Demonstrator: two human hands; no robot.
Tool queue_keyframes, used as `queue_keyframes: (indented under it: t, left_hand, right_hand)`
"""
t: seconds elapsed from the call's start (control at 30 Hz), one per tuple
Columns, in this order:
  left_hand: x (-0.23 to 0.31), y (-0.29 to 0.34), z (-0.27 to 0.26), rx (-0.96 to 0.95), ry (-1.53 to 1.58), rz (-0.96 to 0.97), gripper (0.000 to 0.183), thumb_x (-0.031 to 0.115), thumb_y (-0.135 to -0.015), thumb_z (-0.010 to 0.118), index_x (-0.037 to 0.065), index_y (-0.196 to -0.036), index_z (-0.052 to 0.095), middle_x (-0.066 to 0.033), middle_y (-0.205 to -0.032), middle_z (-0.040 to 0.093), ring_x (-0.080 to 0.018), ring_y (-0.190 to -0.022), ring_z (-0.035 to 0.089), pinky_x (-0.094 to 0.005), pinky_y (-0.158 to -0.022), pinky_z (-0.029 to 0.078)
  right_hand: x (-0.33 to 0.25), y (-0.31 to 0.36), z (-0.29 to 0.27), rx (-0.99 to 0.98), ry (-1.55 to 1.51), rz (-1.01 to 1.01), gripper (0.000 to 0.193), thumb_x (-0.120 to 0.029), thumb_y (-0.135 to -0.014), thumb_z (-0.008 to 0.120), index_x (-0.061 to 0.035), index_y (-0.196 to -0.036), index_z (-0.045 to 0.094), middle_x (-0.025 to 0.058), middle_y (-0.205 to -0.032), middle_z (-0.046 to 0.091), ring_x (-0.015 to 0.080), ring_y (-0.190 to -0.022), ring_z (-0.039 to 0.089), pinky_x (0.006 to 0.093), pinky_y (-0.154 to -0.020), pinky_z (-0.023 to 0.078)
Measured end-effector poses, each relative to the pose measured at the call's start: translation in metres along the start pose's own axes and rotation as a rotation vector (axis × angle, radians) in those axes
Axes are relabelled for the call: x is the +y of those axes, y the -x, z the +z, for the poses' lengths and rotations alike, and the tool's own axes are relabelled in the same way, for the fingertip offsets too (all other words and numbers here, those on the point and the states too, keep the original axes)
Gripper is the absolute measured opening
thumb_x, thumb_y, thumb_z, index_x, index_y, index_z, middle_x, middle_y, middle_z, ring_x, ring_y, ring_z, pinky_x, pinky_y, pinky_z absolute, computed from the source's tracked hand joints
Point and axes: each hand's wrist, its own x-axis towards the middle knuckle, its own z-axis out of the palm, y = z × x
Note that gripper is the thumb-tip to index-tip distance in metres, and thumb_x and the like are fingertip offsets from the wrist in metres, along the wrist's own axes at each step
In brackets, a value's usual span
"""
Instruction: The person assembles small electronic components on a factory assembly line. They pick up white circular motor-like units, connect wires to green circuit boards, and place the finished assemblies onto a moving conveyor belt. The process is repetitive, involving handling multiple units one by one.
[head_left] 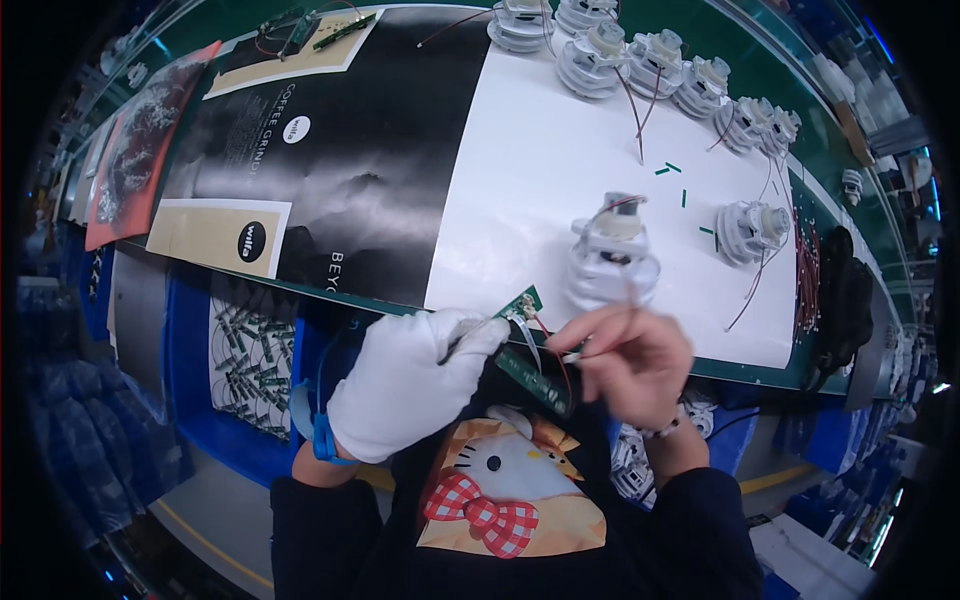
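Note:
My left hand point(405, 380), in a white glove, is closed on a small green circuit board point(522, 303) at the table's front edge. A white ribbon cable and a red wire run from it toward a longer green board point(535, 380) hanging below. My bare right hand point(635, 365) pinches a small white connector point(572, 357) on a thin wire, its fingers a little blurred. Just beyond that hand stands a white plastic motor unit point(612, 262), also blurred, with a wire on top. Whether the pinched wire belongs to this unit I cannot tell.
Several similar white units point(655, 65) line the table's far side; another point(752, 232) stands at right beside a wire bundle point(808, 265). Small green strips point(684, 198) lie on the white sheet. A pink bag point(150, 140) rests at left. Below is a blue bin point(190, 380) with circuit boards.

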Motion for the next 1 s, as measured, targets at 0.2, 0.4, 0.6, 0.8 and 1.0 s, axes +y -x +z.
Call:
queue_keyframes:
  t: [0.2, 0.4, 0.6, 0.8, 1.0]
  left_hand:
    - [0.008, 0.003, -0.005, 0.002, 0.037, -0.026, 0.011, 0.011, -0.082, 0.059, 0.001, -0.082, 0.064, -0.0154, -0.061, 0.058, -0.0261, -0.053, 0.059, -0.0298, -0.048, 0.045]
    - [0.019, 0.002, -0.015, -0.119, 0.112, -0.174, 0.017, 0.014, -0.086, 0.057, -0.001, -0.086, 0.064, -0.0098, -0.054, 0.057, -0.0142, -0.047, 0.058, -0.0254, -0.045, 0.044]
    - [0.018, 0.006, -0.015, -0.13, 0.158, -0.162, 0.021, 0.017, -0.088, 0.055, -0.001, -0.09, 0.064, -0.0081, -0.054, 0.058, -0.0108, -0.047, 0.057, -0.0242, -0.045, 0.043]
    - [0.02, 0.008, -0.016, -0.083, 0.144, -0.131, 0.019, 0.015, -0.087, 0.056, -0.002, -0.086, 0.064, -0.0078, -0.054, 0.057, -0.0114, -0.046, 0.056, -0.0237, -0.044, 0.042]
    - [0.008, 0.01, -0.011, 0.01, 0.148, 0.031, 0.015, 0.011, -0.085, 0.056, -0.002, -0.081, 0.063, -0.0043, -0.051, 0.055, -0.0102, -0.044, 0.055, -0.0222, -0.042, 0.04]
  right_hand:
    - [0.012, 0.001, 0.008, 0.016, 0.46, -0.256, 0.013, 0.005, -0.071, 0.065, -0.001, -0.08, 0.058, 0.0102, -0.074, 0.065, 0.0156, -0.056, 0.063, 0.0237, -0.047, 0.047]
    - [0.002, -0.009, 0.012, 0.024, 0.583, -0.411, 0.013, 0.005, -0.066, 0.069, -0.0009, -0.073, 0.06, 0.0065, -0.071, 0.059, 0.0145, -0.057, 0.06, 0.0228, -0.048, 0.046]
    - [0.0, -0.005, 0.018, 0.107, 0.587, -0.381, 0.015, 0.007, -0.065, 0.07, 0.0008, -0.073, 0.06, 0.008, -0.078, 0.058, 0.0129, -0.056, 0.058, 0.0213, -0.047, 0.045]
    - [0.002, -0.003, 0.023, 0.099, 0.669, -0.424, 0.017, 0.007, -0.064, 0.071, -0.0019, -0.074, 0.061, 0.006, -0.08, 0.057, 0.0059, -0.048, 0.045, 0.0179, -0.041, 0.036]
    - [0.014, -0.001, 0.022, 0.183, 0.694, -0.46, 0.018, 0.006, -0.061, 0.073, -0.0037, -0.072, 0.062, 0.0062, -0.087, 0.052, 0.0024, -0.044, 0.035, 0.0161, -0.037, 0.026]
